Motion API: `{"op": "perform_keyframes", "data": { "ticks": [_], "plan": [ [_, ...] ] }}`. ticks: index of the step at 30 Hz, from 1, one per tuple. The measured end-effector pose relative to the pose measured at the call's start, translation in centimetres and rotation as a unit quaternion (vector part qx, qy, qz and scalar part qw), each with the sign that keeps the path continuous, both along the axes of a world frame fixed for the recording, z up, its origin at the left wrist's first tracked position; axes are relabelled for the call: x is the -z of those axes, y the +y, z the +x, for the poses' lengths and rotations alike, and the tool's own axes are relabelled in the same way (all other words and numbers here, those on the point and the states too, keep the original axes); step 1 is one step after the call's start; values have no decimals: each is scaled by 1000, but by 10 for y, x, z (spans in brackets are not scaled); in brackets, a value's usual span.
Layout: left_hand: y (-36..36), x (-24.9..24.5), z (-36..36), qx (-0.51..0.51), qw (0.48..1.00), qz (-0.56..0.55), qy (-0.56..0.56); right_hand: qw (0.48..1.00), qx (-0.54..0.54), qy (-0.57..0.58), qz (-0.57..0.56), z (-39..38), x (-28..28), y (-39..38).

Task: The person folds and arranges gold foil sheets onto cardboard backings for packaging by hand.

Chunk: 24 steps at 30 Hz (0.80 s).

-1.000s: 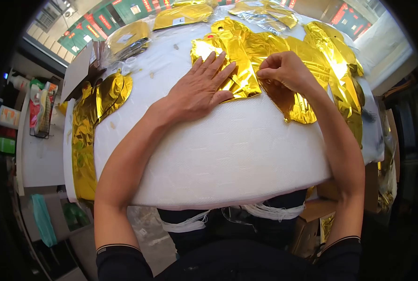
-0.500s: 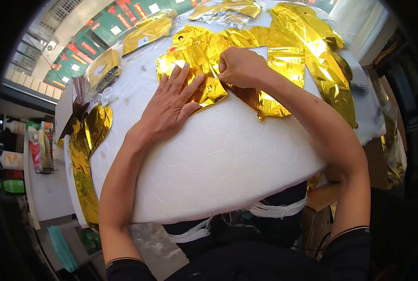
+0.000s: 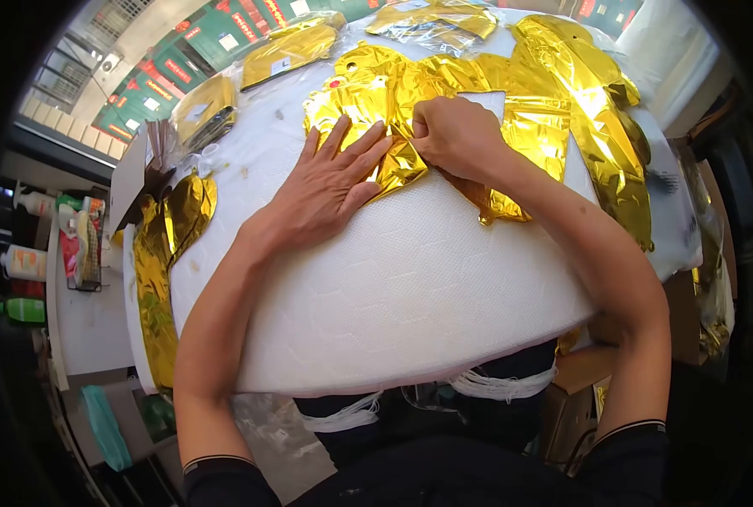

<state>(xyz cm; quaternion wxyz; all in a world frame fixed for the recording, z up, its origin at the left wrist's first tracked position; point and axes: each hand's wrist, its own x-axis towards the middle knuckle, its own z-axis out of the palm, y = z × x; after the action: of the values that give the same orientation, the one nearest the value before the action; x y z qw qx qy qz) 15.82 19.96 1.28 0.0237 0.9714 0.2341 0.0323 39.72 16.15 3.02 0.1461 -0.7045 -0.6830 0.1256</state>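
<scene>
A shiny gold foil balloon, flat and wrinkled, lies on the white padded surface in front of me. My left hand is open, its spread fingers resting on the foil's near left edge. Just right of it, my right hand is closed in a fist, pinching the foil's edge beside a fold. The fingertips of that hand are mostly hidden behind its knuckles. More gold foil stretches out past my right hand, and another long piece lies at the far right.
Plastic-wrapped gold foil packs lie along the far edge. A gold foil piece hangs over the left side, near a white box. Bottles and a wire basket stand at far left. A cardboard box sits below right.
The view has shifted a little, so table and foil appear slightly farther right. Both hands keep nearly the same pose on the foil.
</scene>
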Motion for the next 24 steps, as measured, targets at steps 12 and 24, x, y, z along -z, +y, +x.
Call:
{"op": "perform_keyframes", "data": {
  "ticks": [12,24],
  "plan": [
    [2,7,-2,-4,1000,20,0,924,-311,-10,222,38,16,-31],
    [-2,2,3,-10,1000,-10,2,900,-382,-72,198,35,20,-23]
  ]
}}
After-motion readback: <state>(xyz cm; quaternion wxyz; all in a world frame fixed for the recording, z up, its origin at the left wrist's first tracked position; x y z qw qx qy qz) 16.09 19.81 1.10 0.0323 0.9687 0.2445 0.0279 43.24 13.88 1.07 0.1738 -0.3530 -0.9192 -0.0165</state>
